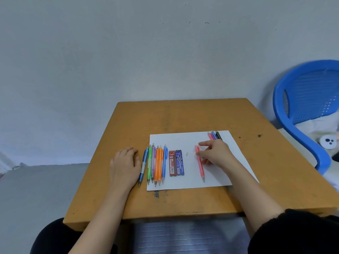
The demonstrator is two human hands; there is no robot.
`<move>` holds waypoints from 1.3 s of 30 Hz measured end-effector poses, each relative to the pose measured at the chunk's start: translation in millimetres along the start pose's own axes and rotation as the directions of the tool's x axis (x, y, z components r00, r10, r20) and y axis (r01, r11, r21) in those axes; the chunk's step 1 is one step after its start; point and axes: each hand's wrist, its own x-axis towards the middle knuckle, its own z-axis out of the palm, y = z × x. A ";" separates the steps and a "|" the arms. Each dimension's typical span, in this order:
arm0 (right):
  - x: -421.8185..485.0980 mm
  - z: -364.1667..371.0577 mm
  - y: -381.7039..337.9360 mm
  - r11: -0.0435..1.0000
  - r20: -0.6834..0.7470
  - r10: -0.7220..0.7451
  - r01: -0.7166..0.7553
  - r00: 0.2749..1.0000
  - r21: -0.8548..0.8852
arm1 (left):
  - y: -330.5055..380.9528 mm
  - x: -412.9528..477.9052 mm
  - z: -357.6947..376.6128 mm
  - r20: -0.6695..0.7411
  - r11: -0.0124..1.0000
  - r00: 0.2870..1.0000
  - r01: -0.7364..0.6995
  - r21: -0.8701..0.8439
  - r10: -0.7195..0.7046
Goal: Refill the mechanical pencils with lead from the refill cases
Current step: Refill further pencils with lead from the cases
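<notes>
Several mechanical pencils [156, 165] in blue, green, purple and orange lie side by side at the left edge of a white sheet [185, 142]. A red refill case [172, 163] and a blue refill case [179, 162] lie next to them. A pink pencil [200, 167] lies on the sheet with its tip toward me. My right hand [215, 153] touches its upper end with thumb and fingertips. Behind that hand three more pencils [213, 135] stick out, pink, blue and black. My left hand [125, 162] rests flat on the table, left of the row.
The sheet lies on a small ochre wooden table [183, 116] against a grey wall. A blue plastic chair [304, 107] with white items on its seat stands to the right. A tiny white speck [187, 154] lies on the sheet.
</notes>
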 end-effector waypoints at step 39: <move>-8.5 22.0 -46.7 0.753 0.278 -0.395 0.482 0.876 -0.448 | -1.0 -0.5 0.3 -0.032 0.999 0.999 -0.033 -0.002 0.033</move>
